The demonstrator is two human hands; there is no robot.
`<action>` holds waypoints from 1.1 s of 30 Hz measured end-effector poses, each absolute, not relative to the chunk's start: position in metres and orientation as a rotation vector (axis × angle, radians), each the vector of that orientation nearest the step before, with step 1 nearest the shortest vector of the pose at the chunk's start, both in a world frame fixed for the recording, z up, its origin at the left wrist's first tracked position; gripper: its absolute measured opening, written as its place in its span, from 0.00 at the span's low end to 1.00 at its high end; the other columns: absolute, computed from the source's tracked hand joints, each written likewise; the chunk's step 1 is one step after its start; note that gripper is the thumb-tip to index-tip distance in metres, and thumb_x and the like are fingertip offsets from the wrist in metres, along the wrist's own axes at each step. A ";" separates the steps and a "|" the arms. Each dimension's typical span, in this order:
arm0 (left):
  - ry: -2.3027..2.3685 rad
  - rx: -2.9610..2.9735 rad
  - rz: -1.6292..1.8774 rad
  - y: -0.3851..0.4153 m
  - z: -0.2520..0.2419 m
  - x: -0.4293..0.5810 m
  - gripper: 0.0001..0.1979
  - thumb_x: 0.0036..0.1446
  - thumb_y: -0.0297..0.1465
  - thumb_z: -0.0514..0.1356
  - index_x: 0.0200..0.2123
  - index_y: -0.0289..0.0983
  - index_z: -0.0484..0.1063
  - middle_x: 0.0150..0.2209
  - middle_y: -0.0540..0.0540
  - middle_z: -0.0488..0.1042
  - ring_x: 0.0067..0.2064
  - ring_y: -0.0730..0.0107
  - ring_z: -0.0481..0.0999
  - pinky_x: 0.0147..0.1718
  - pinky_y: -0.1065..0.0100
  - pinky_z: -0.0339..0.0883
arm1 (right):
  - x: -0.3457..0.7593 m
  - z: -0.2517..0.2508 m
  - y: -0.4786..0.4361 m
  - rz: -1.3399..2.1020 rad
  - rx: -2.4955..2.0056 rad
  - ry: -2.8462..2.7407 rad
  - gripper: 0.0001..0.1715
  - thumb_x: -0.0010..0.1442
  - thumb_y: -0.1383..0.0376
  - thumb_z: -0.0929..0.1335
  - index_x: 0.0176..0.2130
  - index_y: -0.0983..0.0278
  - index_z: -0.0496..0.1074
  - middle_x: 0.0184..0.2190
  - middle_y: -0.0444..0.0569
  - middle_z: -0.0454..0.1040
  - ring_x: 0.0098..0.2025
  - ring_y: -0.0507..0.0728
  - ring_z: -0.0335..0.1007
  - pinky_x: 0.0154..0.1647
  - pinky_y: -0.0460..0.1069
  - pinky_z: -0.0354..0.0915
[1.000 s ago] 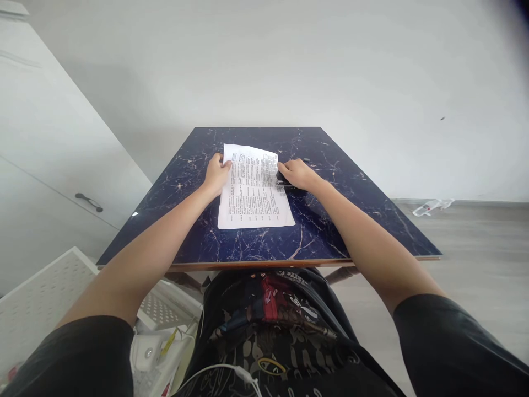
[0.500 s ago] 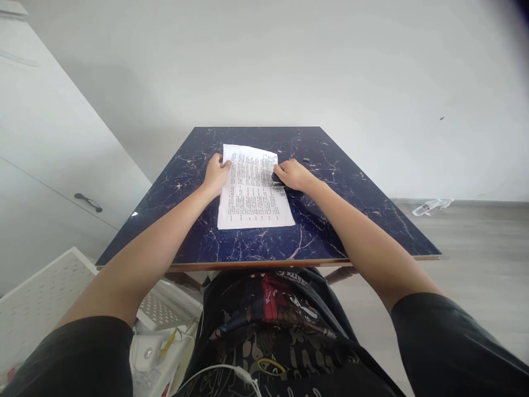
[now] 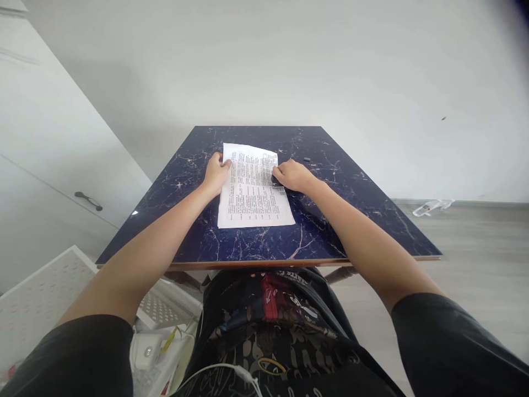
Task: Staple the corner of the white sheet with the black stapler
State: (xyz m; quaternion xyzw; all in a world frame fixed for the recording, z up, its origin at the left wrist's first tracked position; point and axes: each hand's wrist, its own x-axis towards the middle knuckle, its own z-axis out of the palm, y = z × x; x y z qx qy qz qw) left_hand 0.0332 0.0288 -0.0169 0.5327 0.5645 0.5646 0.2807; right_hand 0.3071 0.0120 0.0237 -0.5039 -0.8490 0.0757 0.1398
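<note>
A printed white sheet of paper lies on a dark blue marbled table. My left hand rests on the sheet's upper left edge, thumb on the paper, fingers curled. My right hand is closed over a small black object, pressed on the sheet's right edge; it looks like a stapler but is mostly hidden.
A tiny dark item lies on the table beyond my right hand. A white cabinet with a black handle stands at the left. A white perforated rack sits low left. Clear plastic litter lies on the floor at the right.
My right hand has slid the black object slightly left onto the paper's right edge. The left hand has stayed put.
</note>
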 end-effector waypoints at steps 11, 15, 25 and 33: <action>1.511 1.415 1.519 0.027 -0.015 0.033 0.06 0.65 0.26 0.64 0.38 0.40 0.69 0.34 0.44 0.77 0.41 0.54 0.82 0.44 0.54 0.76 | 0.305 0.026 0.009 0.165 -1.473 -2.498 0.31 0.75 0.55 0.54 0.23 0.62 0.65 0.24 0.54 0.68 0.27 0.57 0.62 0.31 0.54 0.57; 1.499 1.421 1.522 0.027 -0.016 0.033 0.06 0.66 0.27 0.63 0.38 0.40 0.68 0.33 0.45 0.77 0.40 0.55 0.83 0.43 0.54 0.77 | 0.305 0.026 0.010 0.151 -1.475 -2.512 0.32 0.75 0.55 0.54 0.24 0.63 0.67 0.25 0.55 0.69 0.28 0.58 0.64 0.32 0.54 0.58; 1.495 1.424 1.538 0.030 -0.020 0.031 0.06 0.65 0.27 0.65 0.40 0.39 0.69 0.35 0.43 0.78 0.43 0.53 0.83 0.44 0.55 0.76 | 0.290 0.018 0.005 -0.128 -1.506 -2.640 0.31 0.76 0.56 0.54 0.30 0.64 0.73 0.32 0.58 0.76 0.34 0.63 0.71 0.37 0.56 0.59; 1.542 1.470 1.508 0.031 -0.019 0.031 0.04 0.65 0.27 0.64 0.41 0.39 0.71 0.34 0.44 0.77 0.40 0.54 0.83 0.43 0.54 0.76 | 0.304 0.021 0.012 0.110 -1.584 -2.409 0.33 0.76 0.54 0.54 0.30 0.64 0.75 0.31 0.59 0.75 0.39 0.65 0.74 0.41 0.55 0.62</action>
